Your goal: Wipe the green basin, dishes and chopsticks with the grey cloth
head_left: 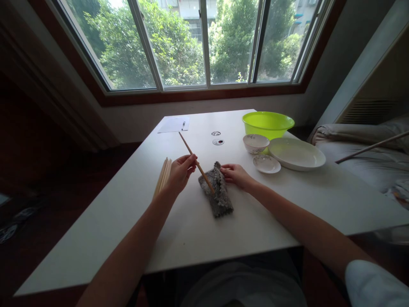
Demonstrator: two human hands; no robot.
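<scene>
My left hand (182,170) pinches a wooden chopstick (202,171) near its middle, and the stick slants down to the right. Its lower end rests on a grey cloth (220,198) lying on the table in front of me. With its fingertips closed on the cloth's raised upper right edge, my right hand (235,175) lifts a fold beside the chopstick. Several pale chopsticks (162,175) lie in a bundle just left of my left hand, partly hidden by my wrist.
On the white table (128,213), a green basin (267,123) stands at the back right. Before it are a patterned bowl (255,144), a small plate (266,164) and a large oval dish (297,154). Paper (172,124) with a pen (183,125) lies far left. Two round items (218,142) lie mid-table.
</scene>
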